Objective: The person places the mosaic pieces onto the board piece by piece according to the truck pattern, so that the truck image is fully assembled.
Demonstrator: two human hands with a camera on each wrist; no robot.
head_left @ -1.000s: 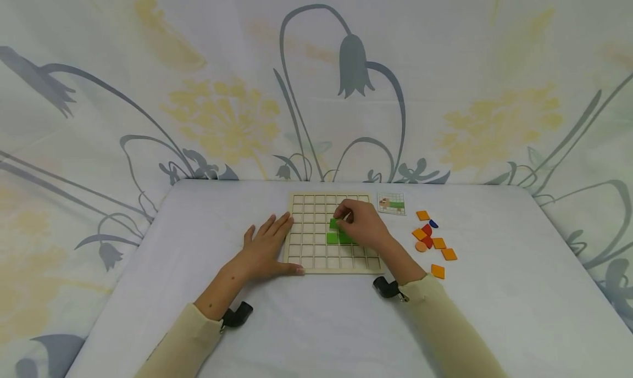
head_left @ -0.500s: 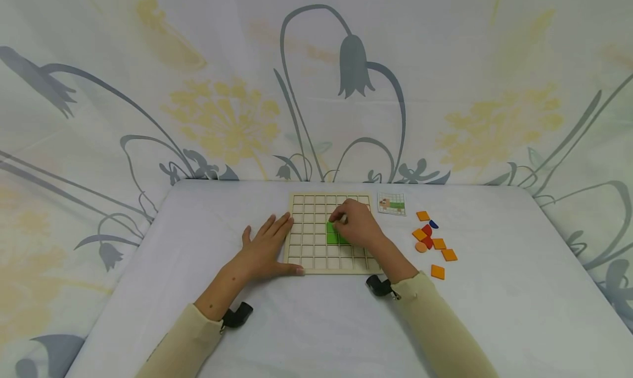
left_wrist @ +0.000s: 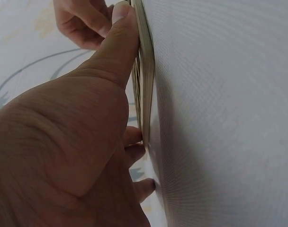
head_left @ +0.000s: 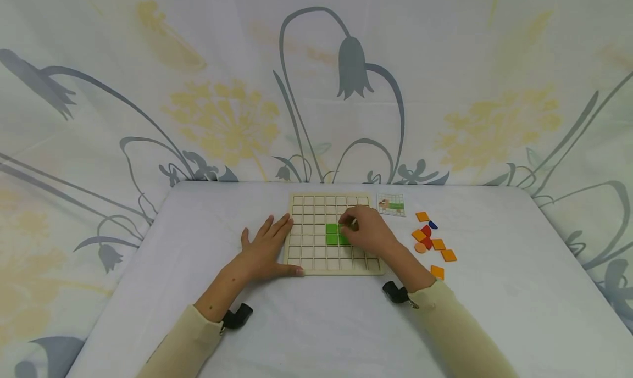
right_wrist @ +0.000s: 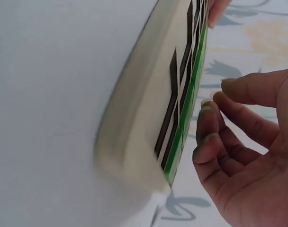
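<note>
A pale wooden grid board [head_left: 307,252] lies on the white table. Green square tiles [head_left: 332,234] sit in its cells right of the middle, and some are hidden under my right hand [head_left: 368,231]. That hand hovers close over the tiles with loosely bent fingers; the right wrist view shows its thumb [right_wrist: 250,89] apart from the fingers and nothing between them. My left hand [head_left: 264,253] rests at the board's left side with straight fingers. Its thumb [left_wrist: 113,54] lies along the board's near edge [left_wrist: 146,75] in the left wrist view.
A small picture card [head_left: 391,204] lies beyond the board's right corner. Right of the board are scattered several orange diamonds [head_left: 449,255], red pieces [head_left: 426,231], an orange disc [head_left: 420,248] and a blue half-round piece [head_left: 433,224]. A patterned cloth [head_left: 296,92] hangs behind the table.
The green tile pinched by my right hand has gone into the board, flush with the others. The right hand has then drawn back slightly rightward. My left hand stays put.
</note>
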